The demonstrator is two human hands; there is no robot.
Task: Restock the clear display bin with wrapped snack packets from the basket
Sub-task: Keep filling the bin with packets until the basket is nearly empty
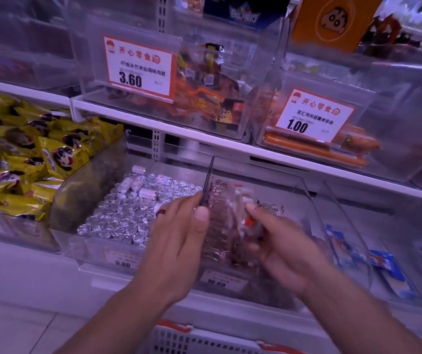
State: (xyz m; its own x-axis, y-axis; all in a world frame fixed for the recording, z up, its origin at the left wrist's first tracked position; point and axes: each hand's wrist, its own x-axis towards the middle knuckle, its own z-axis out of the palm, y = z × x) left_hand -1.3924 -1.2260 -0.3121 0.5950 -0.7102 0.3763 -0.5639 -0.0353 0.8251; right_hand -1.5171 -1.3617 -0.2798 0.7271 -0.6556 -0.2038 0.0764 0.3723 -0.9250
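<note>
A clear display bin (304,190) on the lower shelf holds a row of clear-wrapped brownish snack packets (217,226) with red print. My right hand (279,241) grips a few of these packets (245,213) over the bin. My left hand (179,236), with a ring on one finger, rests against the dark divider (207,182) at the bin's left side, thumb up, fingers fairly straight. The white slotted basket (199,341) with orange trim shows at the bottom edge, below my forearms; its contents are hidden.
Left of the divider lie several silver foil-wrapped pieces (128,213). Yellow snack bags (26,154) fill the bin at far left. Blue packets (383,267) lie in a bin at right. Upper-shelf bins carry price tags (138,67) and orange sausages (317,149).
</note>
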